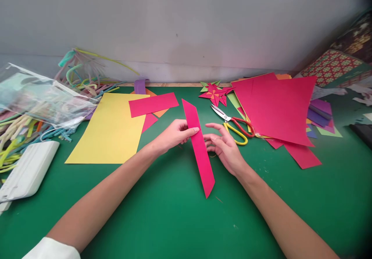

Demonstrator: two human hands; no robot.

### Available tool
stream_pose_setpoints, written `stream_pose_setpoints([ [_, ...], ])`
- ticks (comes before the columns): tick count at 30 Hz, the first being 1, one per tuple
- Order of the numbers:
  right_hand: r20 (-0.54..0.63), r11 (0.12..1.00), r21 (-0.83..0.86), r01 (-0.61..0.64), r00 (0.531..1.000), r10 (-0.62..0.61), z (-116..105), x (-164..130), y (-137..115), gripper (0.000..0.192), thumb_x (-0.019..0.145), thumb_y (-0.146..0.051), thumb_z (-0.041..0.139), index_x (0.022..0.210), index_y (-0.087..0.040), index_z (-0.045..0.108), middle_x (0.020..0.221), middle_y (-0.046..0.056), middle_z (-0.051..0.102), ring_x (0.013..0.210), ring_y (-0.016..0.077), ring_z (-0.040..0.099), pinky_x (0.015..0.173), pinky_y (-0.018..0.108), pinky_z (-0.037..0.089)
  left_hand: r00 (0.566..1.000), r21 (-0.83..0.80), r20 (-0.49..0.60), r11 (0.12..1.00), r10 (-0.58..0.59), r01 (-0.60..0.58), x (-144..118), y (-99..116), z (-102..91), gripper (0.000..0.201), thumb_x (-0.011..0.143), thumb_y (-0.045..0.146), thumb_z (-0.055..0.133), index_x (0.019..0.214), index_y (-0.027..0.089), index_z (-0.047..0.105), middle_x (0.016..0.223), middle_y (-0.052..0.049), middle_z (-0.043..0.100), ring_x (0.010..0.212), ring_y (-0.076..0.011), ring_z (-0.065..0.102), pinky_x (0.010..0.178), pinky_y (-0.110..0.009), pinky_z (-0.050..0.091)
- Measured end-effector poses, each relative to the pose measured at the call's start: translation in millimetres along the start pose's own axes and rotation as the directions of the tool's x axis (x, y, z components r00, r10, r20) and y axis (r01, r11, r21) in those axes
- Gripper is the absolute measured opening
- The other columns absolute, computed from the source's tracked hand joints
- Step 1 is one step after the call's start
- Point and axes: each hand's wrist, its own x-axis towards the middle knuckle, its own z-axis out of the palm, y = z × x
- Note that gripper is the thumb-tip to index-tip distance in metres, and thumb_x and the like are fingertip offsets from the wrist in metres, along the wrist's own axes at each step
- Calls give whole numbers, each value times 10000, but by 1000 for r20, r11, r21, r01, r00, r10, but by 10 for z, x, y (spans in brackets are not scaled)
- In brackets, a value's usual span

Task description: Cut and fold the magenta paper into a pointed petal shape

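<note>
Pinched between the thumb and fingers of my left hand point(178, 134) is a long pink-red paper strip point(202, 156) with slanted ends, tilted above the table. My right hand point(223, 146) is beside the strip's right edge, fingers apart and slightly curled; whether a fingertip touches the paper I cannot tell. Just beyond the right hand lie scissors point(232, 120) with one red and one yellow handle, blades a little apart. Another pink-red paper strip point(154, 104) rests across the corner of a yellow paper sheet point(107, 131) to the left.
Large pink-red sheets point(276, 108) are stacked at the right, near a folded paper star point(213, 94). On the left are a clear plastic bag point(43, 96), many coloured pipe cleaners point(17, 143) and a white device point(29, 170). A wall point(186, 26) borders the green table point(174, 220).
</note>
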Motion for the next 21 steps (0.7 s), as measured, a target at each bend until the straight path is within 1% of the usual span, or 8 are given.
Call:
stream_pose_setpoints([
  [4, 2, 992, -73, -103, 995, 104, 61, -18, 10, 314, 915, -518, 774, 930, -204, 771, 775, 16, 716, 675, 149, 644, 623, 251, 528, 999, 125, 44, 992, 24, -30, -14, 44, 69, 375, 967, 513, 630, 843, 161, 673, 745, 4, 563, 647, -118, 488, 537, -231, 404],
  [6, -42, 988, -110, -112, 993, 108, 83, -30, 17, 340, 864, -520, 823, 845, -187, 756, 724, 6, 695, 623, 136, 600, 580, 244, 491, 998, 153, 35, 987, 44, -49, -17, 29, 151, 380, 974, 511, 618, 822, 164, 651, 749, 5, 568, 651, -118, 504, 545, -227, 419],
  [8, -106, 987, -118, -106, 990, 93, 89, -36, 20, 364, 844, -532, 837, 793, -186, 734, 682, -2, 678, 585, 132, 577, 543, 243, 462, 999, 137, 8, 989, 45, -46, -20, -12, 237, 367, 984, 521, 600, 879, 173, 646, 776, 4, 591, 657, -123, 539, 548, -227, 448],
  [10, -155, 989, -104, -101, 984, 84, 76, -33, 20, 380, 836, -545, 840, 773, -193, 711, 663, -2, 678, 579, 144, 597, 537, 251, 471, 1000, 112, -2, 993, 29, -29, -24, -63, 306, 345, 989, 522, 592, 933, 183, 630, 782, 4, 616, 658, -132, 584, 546, -229, 472],
  [12, -164, 990, -86, -112, 982, 97, 46, -19, 20, 395, 831, -566, 837, 772, -204, 691, 671, 7, 700, 607, 174, 649, 562, 272, 515, 1000, 107, 2, 994, 16, -16, -27, -105, 339, 322, 990, 501, 592, 899, 193, 591, 729, 12, 617, 638, -141, 614, 536, -231, 479],
  [14, -140, 987, -96, -132, 983, 118, 8, 1, 17, 411, 834, -588, 826, 774, -208, 681, 698, 23, 728, 645, 197, 690, 595, 293, 554, 1000, 137, -8, 990, 26, -25, -26, -120, 330, 315, 995, 466, 587, 831, 201, 548, 673, 22, 607, 604, -139, 614, 530, -231, 472],
  [18, -58, 970, -196, -146, 989, 137, -63, 40, -4, 428, 827, -600, 825, 788, -192, 706, 676, 29, 730, 588, 171, 674, 581, 283, 564, 996, 272, -38, 960, 84, -71, -20, -83, 256, 324, 994, 409, 600, 758, 196, 536, 636, 33, 596, 563, -114, 570, 530, -224, 440],
  [21, -41, 962, -241, -130, 991, 124, -87, 54, -23, 446, 801, -610, 842, 785, -182, 714, 649, 28, 720, 553, 163, 663, 556, 277, 564, 998, 242, -34, 970, 45, -36, -26, -61, 244, 313, 990, 429, 608, 786, 196, 564, 652, 26, 619, 564, -124, 592, 515, -231, 466],
])
